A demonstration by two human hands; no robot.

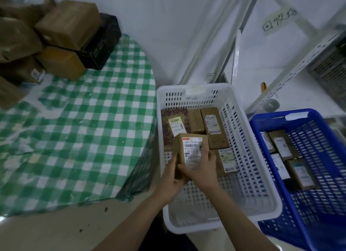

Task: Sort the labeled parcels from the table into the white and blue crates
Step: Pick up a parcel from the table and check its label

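Gripping a small brown cardboard parcel (192,149) between them, the person's left hand (171,179) and right hand (201,170) close round its lower half. The left cups the side and underside, while the right thumb and fingers wrap the front edge. The white shipping label faces up toward the camera, probably so it can be read before the box is let go.

The parcel hangs over the near-left part of the white perforated plastic crate (215,194), which suggests that crate is its destination. It sits just above several labelled boxes (213,127) already laid flat at the far end. To the right, touching or nearly so, stands the blue perforated plastic crate (327,147), which also holds a few labelled parcels (284,144).

On the left, the round table under a green-and-white checked cloth (84,129) carries a heap of brown and black boxes (69,26) at its far edge, apparently unsorted.
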